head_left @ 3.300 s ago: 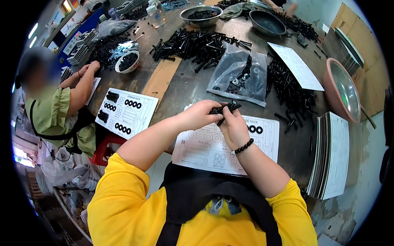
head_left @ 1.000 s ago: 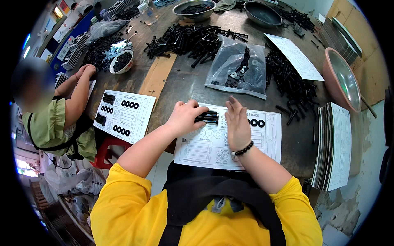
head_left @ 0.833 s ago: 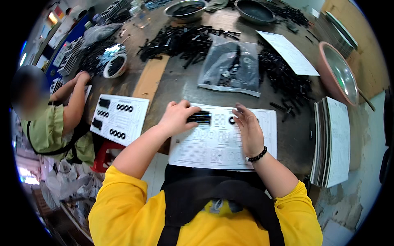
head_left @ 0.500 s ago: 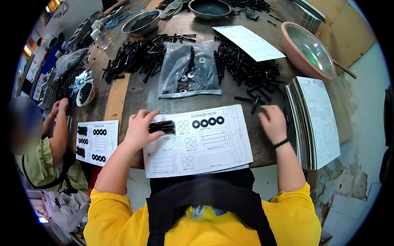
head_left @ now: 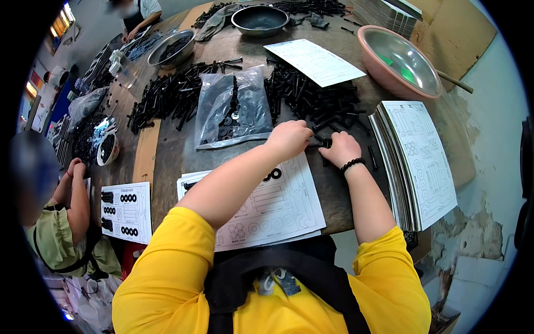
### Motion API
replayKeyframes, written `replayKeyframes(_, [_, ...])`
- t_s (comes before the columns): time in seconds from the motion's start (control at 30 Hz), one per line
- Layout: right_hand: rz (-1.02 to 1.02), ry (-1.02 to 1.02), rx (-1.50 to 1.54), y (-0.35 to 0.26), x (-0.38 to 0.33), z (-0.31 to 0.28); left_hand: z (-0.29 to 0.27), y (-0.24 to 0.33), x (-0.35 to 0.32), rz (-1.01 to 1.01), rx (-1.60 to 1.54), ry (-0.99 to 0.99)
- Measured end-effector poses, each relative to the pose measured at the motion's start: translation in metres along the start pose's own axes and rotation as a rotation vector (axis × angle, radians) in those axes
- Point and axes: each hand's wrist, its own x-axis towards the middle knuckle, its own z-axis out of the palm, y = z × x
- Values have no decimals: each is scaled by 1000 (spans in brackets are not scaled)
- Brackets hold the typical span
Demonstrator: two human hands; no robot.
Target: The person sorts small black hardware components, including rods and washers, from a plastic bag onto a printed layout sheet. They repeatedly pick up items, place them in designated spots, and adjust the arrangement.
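Observation:
My left hand (head_left: 290, 137) reaches across the printed sheet (head_left: 278, 209), its fingers curled at the near right edge of a pile of black bolts (head_left: 311, 92). Beside it, my right hand (head_left: 342, 149), with a dark beaded bracelet at the wrist, has its thumb and fingers closed in on black bolts (head_left: 321, 143). These lie between the two hands; how each finger meets them is partly hidden. Black washers (head_left: 272, 174) rest on the sheet, partly covered by my left forearm. Only one end of the bolts (head_left: 190, 185) on the sheet shows past that arm.
A clear plastic bag (head_left: 233, 111) of small parts lies behind the sheet. At right stand a stack of printed cards (head_left: 414, 167) and a pink-rimmed basin (head_left: 397, 61). A co-worker's hands (head_left: 76, 167) are at left, near another card (head_left: 126, 209) bearing parts. Metal bowls (head_left: 260, 21) stand farther back.
My left hand has left the bolts on the sheet and crossed right to the pile. My right hand has shifted slightly left and closed at the bolts. The view has shifted a little.

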Motion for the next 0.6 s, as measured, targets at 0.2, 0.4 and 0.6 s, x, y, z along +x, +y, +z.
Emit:
replayKeyframes(0.2, [37, -9, 52, 9, -13, 5, 16, 13, 28, -35, 96, -318])
replayKeyframes(0.4, [58, 170, 277, 27, -22, 8, 0, 25, 35, 6, 178, -501])
replayKeyframes(0.6, [331, 101, 1454, 38, -47, 9, 13, 16, 47, -190, -361, 227])
